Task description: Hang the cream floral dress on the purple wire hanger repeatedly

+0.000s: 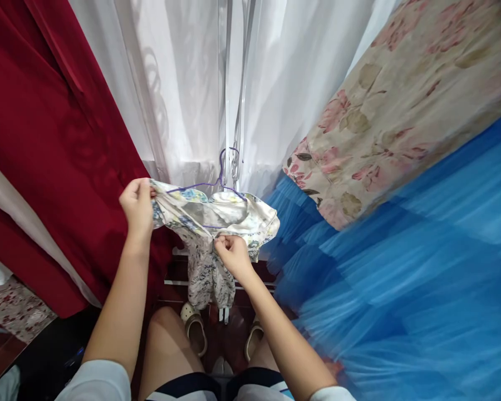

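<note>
Where red cloth [67, 139] hangs well to the left of the purple hanger [221, 181], my head feed shows the left hand [137, 206] just beyond the hanger's left end, its thumb and fingers pinching the edge of the patterned garment [200, 256]. I have that garment on the hanger itself, whose thin lower bar shows across the open top. From my end the fabric looks soft and creased — cream-white, blotched with blue and yellow-green up high, speckled a darker grey lower down, where it drops below the hanger in two gathered lobes. Whether a label sits inside the opening, I can't tell from this view. Below the hanger's middle I see the right hand [232, 253], fingertips pinched together on the garment's front edge. Behind the hanger, white drapery [183, 83] falls in folds, and narrow white straps [227, 72] run down near the hook. To the right of the hanger comes a beige cloth [359, 150] printed with pink flowers and olive-brown leaves — and below it, layered blue tulle [379, 278].
</note>
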`<state>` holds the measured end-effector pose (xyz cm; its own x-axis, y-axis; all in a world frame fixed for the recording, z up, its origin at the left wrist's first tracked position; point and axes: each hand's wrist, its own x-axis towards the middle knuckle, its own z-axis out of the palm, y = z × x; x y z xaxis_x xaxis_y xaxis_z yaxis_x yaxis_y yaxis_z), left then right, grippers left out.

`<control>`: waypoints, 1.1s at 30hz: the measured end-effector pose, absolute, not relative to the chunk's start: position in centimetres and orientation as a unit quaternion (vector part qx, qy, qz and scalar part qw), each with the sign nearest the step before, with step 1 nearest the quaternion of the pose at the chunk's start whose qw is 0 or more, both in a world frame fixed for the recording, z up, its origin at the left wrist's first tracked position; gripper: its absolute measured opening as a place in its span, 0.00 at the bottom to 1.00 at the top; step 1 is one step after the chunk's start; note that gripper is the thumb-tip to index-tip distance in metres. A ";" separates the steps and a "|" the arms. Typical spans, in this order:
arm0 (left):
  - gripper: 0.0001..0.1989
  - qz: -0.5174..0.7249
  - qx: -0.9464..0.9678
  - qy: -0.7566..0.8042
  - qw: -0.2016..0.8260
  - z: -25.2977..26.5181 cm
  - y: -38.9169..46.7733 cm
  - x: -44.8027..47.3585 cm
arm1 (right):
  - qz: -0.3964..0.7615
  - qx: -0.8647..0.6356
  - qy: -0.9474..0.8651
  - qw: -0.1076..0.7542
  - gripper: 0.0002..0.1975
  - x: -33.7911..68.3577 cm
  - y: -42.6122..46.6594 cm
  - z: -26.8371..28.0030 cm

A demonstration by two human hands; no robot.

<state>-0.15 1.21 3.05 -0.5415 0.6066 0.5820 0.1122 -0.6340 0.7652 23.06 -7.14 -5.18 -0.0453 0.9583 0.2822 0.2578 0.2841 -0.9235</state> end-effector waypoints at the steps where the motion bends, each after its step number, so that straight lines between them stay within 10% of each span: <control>1: 0.08 0.804 0.386 0.401 0.208 2.5 1.9 -1.4 | 0.362 -0.480 -0.627 0.495 0.11 23.1 -7.6 -5.2; 12: 0.10 0.643 0.234 0.451 0.573 -9.7 -3.8 7.9 | 0.413 -0.499 -0.583 0.489 0.11 27.5 -10.0 -10.5; 15: 0.15 0.622 0.319 0.391 0.599 -8.7 -7.0 11.9 | 0.376 -0.479 -0.646 0.460 0.01 29.9 -11.7 -10.6; 18: 0.15 0.566 0.512 0.356 0.540 -6.1 -9.5 14.7 | 0.410 -0.406 -0.708 0.407 0.20 31.2 -13.7 -9.3; 23: 0.14 0.486 0.713 0.336 0.378 -4.2 -10.8 16.9 | 0.580 -0.404 -0.605 0.367 0.14 32.1 -16.2 -8.1; 33: 0.24 0.308 0.640 0.253 0.657 -9.1 -14.0 16.8 | 0.575 -0.428 -0.514 0.471 0.11 37.7 -17.3 -4.5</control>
